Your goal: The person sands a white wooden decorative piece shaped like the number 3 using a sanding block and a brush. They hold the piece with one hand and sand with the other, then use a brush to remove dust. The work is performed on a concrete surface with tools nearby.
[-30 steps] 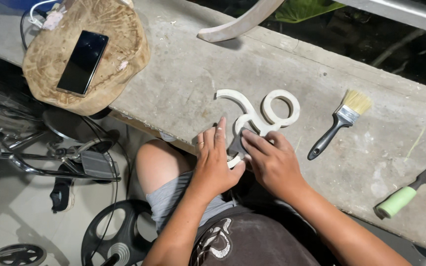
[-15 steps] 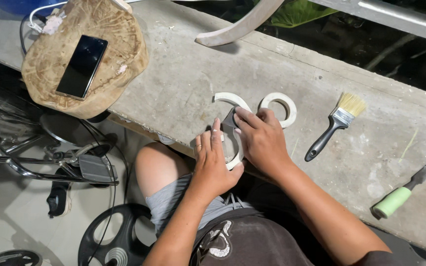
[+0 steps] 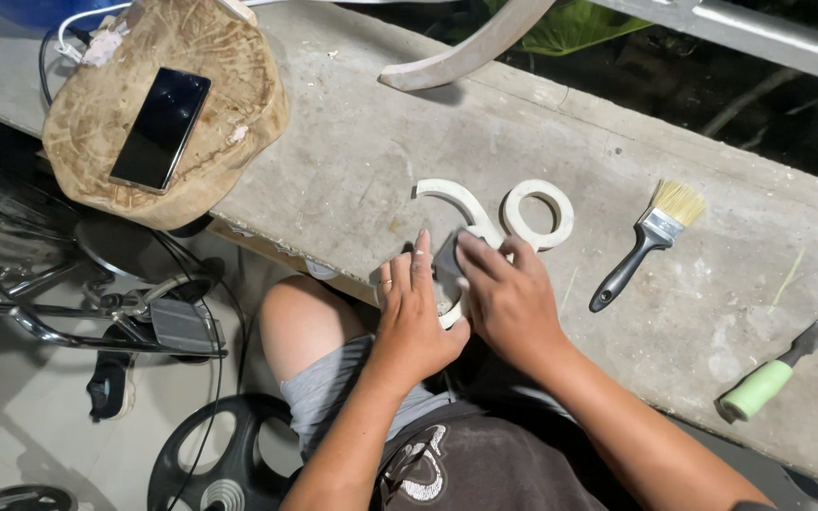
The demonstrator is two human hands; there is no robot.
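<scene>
A rough concrete table (image 3: 352, 161) carries a pale curved cutout (image 3: 461, 203) with a ring (image 3: 539, 216) at its far end. The left hand (image 3: 416, 317) lies flat, pinning its near end; the right hand (image 3: 506, 295) presses a small grey block (image 3: 449, 260), seemingly a sanding pad, just beyond. A paintbrush (image 3: 646, 241) lies to the right.

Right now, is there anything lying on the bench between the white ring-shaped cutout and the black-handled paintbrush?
No. In the head view, only bare grey concrete bench lies between the white ring-shaped cutout and the black-handled paintbrush.
</scene>
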